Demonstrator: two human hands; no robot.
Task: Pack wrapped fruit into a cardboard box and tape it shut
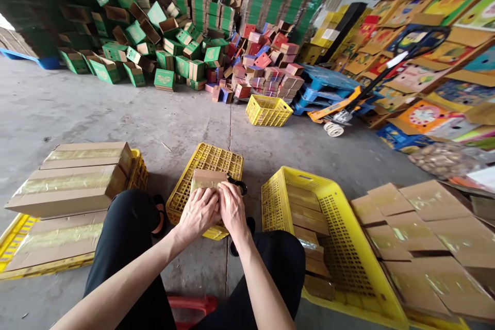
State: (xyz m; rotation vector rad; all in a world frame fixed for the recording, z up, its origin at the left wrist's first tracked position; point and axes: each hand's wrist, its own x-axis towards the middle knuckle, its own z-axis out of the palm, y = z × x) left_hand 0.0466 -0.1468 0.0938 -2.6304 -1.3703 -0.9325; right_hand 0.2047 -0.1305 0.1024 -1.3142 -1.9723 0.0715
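Both my hands meet over a small brown cardboard piece (207, 178) with a shiny taped face. It rests on an upturned yellow crate (211, 161) between my knees. My left hand (198, 212) presses on its near edge with fingers curled. My right hand (232, 206) grips the same edge beside it, fingers closed. A black tool handle (238, 184) pokes out just right of the cardboard.
A yellow crate (340, 206) on my right holds flat cardboard pieces. More flat sheets (421, 237) lie further right. Taped boxes (73, 178) are stacked on a yellow crate at left. Ahead stand piles of green boxes (154, 36), red and pink boxes (266, 62), another yellow basket (268, 110) and a pallet jack (348, 108).
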